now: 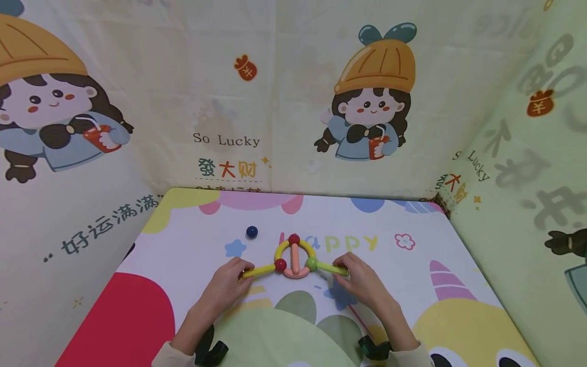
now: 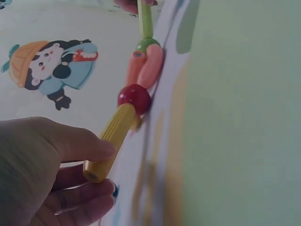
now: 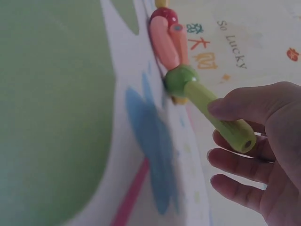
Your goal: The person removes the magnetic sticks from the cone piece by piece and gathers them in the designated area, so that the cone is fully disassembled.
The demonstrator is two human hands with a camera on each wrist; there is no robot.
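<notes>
In the head view a ring of toy rods and balls lies on the mat: curved yellow rods (image 1: 279, 248), a curved pink rod (image 1: 296, 273), red balls (image 1: 294, 239) and a green ball (image 1: 312, 263). Across the ring runs a straight salmon rod (image 1: 295, 259). My left hand (image 1: 227, 283) pinches the outer end of a straight yellow rod (image 2: 113, 139), whose other end meets the left red ball (image 2: 135, 98). My right hand (image 1: 362, 278) pinches a straight light-green rod (image 3: 218, 115) that joins the green ball. Thumb and forefinger do the holding; the other fingers hang loosely bent.
A loose dark blue ball (image 1: 251, 232) sits on the mat behind the ring, to the left. Printed cloth walls (image 1: 293, 168) enclose the back and sides of the patterned table mat (image 1: 183, 244). Black wrist gear (image 1: 376, 349) is on each forearm.
</notes>
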